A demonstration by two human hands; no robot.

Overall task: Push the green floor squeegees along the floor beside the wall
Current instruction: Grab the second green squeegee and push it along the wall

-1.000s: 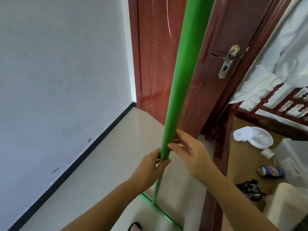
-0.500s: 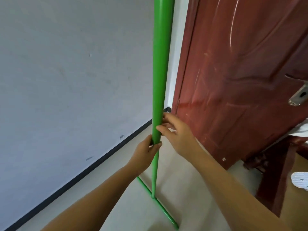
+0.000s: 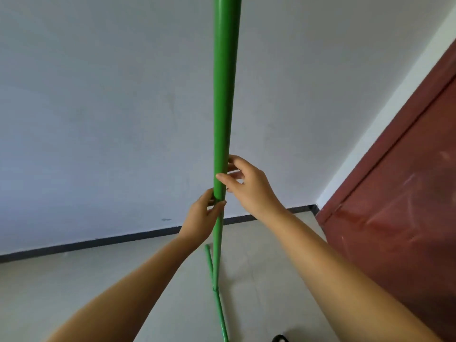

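Observation:
A green floor squeegee stands nearly upright in front of me, its thick handle [image 3: 224, 95] running off the top of the view. My left hand [image 3: 202, 218] is wrapped around the thinner lower shaft just below the thick grip. Higher up, my right hand [image 3: 249, 186] holds the bottom of the thick grip with thumb and fingers around it. The narrow green blade bar [image 3: 217, 292] lies on the pale tiled floor, running from near the wall toward me.
A white wall [image 3: 98, 119] with a black skirting board [image 3: 111, 240] faces me. On the right is a dark red wooden door [image 3: 407, 206]. The toe of a dark shoe [image 3: 278, 338] shows at the bottom edge.
My view has swung left, away from the door and toward the wall. The squeegee now stands more upright, and its blade bar has turned to point at the wall. Both hands keep their hold.

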